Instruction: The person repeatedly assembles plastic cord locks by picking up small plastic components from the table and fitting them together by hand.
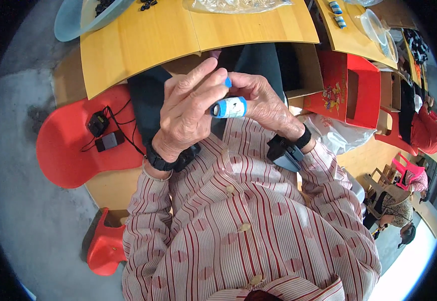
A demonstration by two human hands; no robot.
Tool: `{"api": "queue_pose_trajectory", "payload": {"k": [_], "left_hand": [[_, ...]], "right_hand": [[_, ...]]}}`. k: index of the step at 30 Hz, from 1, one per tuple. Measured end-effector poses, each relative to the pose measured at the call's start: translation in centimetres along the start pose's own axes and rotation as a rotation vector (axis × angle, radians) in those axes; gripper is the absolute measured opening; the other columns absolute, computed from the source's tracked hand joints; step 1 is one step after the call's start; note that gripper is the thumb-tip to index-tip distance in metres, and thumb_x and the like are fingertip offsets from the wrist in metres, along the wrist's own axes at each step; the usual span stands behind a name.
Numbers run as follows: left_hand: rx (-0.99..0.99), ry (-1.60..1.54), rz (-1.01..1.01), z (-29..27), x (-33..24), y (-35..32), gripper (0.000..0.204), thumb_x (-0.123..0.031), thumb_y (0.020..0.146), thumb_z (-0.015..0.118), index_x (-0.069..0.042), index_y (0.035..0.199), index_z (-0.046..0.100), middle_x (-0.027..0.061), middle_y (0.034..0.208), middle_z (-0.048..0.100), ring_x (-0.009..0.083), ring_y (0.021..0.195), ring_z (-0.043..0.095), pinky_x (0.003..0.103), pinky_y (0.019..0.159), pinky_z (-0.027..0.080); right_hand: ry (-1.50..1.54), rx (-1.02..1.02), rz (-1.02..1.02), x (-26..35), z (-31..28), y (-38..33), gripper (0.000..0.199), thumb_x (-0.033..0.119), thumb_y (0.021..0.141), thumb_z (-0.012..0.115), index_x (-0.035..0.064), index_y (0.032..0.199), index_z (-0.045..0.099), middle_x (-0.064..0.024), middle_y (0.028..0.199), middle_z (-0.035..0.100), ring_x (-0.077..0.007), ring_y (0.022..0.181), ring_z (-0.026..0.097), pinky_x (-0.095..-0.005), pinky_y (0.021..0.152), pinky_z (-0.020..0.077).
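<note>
Fingers curled, a person's left hand (188, 108) and right hand (267, 104) meet by the near edge of the tabletop (143, 50); their grip is unclear. A blue-and-white wrap (231, 107) sits between them.

Blue piece (227, 82), too small for certainty.

1. Forearms: left one (148, 215) runs pretty much straight up, right one (329, 175) slants inward.
2. Left hand (186, 108): back of it facing the camera, fingers bent, pointing up and right.
3. Right hand (266, 103): comes in sideways, fingers aimed left, index bent.
4. Fingertips basically meet out front; can't tell exactly how they're gripping, tbh.
</note>
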State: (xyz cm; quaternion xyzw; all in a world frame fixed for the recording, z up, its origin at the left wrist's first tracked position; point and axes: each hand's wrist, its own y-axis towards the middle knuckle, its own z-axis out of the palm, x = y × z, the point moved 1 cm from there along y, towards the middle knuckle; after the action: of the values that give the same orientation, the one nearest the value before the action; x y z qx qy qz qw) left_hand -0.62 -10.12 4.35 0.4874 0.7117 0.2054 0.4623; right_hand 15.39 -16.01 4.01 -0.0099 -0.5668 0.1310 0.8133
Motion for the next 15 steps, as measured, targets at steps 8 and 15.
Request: {"api": "queue_pose_trajectory", "payload": {"k": [8, 15], "left_hand": [[-0.046, 0.088, -0.063, -0.6, 0.2, -0.4, 0.034, -0.002, 0.065, 0.070, -0.010, 0.097, 0.064, 0.0059, 0.101, 0.063, 0.0297, 0.098, 0.059, 0.039, 0.085, 0.044], [0.006, 0.122, -0.065, -1.2, -0.2, 0.1, 0.031, -0.003, 0.070, 0.071, -0.010, 0.099, 0.064, 0.0073, 0.103, 0.062, 0.0294, 0.099, 0.058, 0.039, 0.085, 0.045]], "right_hand": [[-0.253, -0.011, -0.064, 0.2, -0.1, 0.1, 0.035, 0.024, 0.075, 0.080, 0.0060, 0.099, 0.062, 0.0038, 0.085, 0.056, -0.0036, 0.082, 0.051, -0.0220, 0.072, 0.0473], [-0.270, 0.001, -0.070, -0.3, 0.2, 0.0, 0.037, 0.024, 0.075, 0.081, 0.0061, 0.102, 0.062, 0.0030, 0.089, 0.055, -0.0051, 0.082, 0.053, -0.0224, 0.072, 0.0495]]}}
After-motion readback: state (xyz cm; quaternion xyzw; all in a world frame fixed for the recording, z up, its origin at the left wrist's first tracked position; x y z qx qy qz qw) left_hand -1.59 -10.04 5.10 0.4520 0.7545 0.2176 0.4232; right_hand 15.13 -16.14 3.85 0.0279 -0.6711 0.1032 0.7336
